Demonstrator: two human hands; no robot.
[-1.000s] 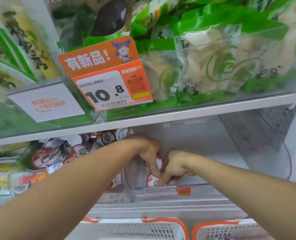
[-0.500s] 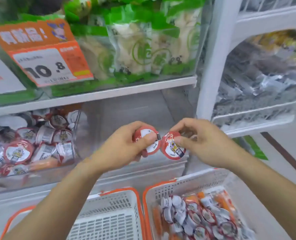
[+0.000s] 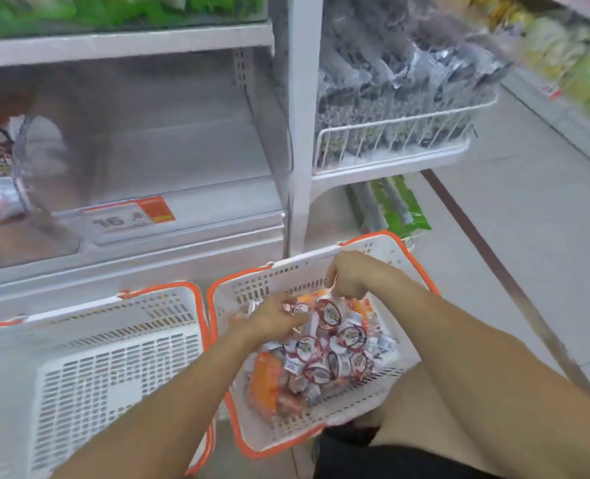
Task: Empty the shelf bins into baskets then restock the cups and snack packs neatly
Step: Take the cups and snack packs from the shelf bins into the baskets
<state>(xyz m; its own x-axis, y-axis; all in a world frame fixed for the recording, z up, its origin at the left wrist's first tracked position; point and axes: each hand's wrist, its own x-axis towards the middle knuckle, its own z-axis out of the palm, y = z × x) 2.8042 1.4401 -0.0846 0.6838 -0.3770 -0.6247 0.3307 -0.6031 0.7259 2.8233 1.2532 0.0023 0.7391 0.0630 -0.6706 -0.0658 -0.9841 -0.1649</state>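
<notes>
Hands: left hand (image 3: 273,318) and right hand (image 3: 350,274), each gripping a red-lidded cup at shelf height half a second ago, now low inside the right basket (image 3: 395,248) over the cups (image 3: 328,350). Fingers loosely curled; whether either keeps a cup cannot be told. Shelf bin (image 3: 169,153): empty. Left basket (image 3: 89,361): empty. Judgement: emptying nearly done; restocking follows.
</notes>
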